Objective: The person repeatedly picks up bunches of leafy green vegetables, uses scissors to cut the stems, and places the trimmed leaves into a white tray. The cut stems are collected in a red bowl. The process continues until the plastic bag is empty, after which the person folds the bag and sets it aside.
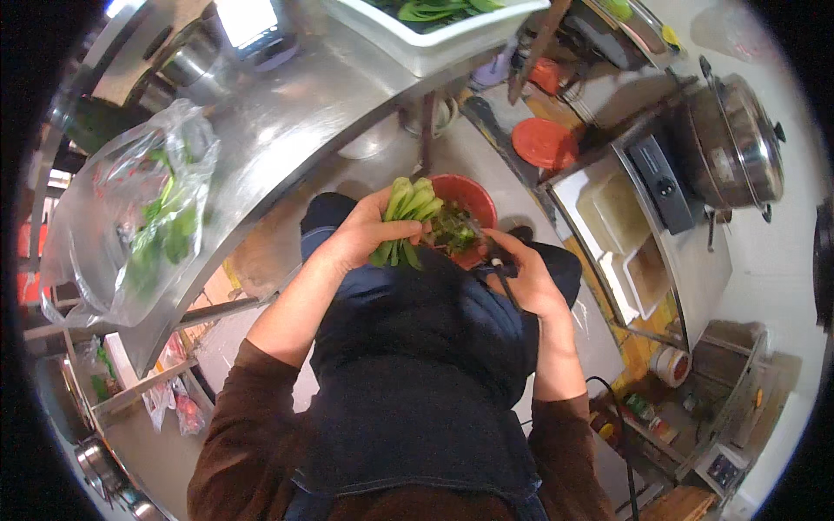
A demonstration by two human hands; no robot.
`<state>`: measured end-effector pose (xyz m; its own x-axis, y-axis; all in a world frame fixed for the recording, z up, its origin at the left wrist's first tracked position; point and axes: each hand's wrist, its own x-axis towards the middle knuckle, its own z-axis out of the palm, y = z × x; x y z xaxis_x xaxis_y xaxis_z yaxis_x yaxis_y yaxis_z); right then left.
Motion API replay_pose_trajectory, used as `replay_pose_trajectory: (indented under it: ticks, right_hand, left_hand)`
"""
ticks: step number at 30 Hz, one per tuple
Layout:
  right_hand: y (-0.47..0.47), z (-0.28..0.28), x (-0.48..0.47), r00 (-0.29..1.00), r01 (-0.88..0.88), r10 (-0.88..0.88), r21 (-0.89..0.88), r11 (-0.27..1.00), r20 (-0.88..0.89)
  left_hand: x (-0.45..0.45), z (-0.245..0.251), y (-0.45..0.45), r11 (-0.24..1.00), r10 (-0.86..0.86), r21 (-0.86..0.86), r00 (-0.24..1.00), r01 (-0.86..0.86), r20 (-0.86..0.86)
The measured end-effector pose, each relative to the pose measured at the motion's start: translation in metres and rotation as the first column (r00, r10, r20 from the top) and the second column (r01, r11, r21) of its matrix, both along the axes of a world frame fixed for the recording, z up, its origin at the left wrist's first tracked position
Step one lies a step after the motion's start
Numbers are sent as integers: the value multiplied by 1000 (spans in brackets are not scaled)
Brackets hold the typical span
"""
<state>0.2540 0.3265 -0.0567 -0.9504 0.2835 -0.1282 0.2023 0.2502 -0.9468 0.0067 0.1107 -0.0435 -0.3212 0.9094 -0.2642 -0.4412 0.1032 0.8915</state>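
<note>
My left hand is closed around a bunch of green leafy vegetables, which look like bok choy, with the pale stem ends pointing away from me. In my right hand is a knife with a dark handle; its blade is blurred and partly lost against the greens behind it. Between and beyond both hands stands a red plastic bucket, low in front of my knees. Leafy green scraps lie inside it. My hands and the bunch cover part of its rim.
A stainless steel table curves along my left and front. On it are a clear plastic bag with greens and a white tub of leaves. To the right are a red lid, a steel pot and a shelf with containers.
</note>
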Motion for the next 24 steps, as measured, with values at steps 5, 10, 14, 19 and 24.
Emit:
replay_pose_trajectory:
  ticks: [5,10,14,19,24]
  right_hand:
    - [3,10,-9,997,-74,78,147,986,-20]
    - [1,0,-16,995,-83,89,121,989,-39]
    - [1,-5,-15,994,-106,108,140,985,-13]
    - [-3,-9,-16,996,-81,84,68,994,-41]
    - [-15,-19,-20,999,-7,7,6,1000,32]
  left_hand:
    - [15,2,17,995,-80,-60,990,74,-116]
    - [25,-10,25,995,-99,-49,959,89,-267]
    - [25,-14,25,991,-131,-75,865,108,-484]
    - [19,-5,28,973,-223,-169,812,155,-540]
    - [10,-5,27,951,-284,-251,827,180,-484]
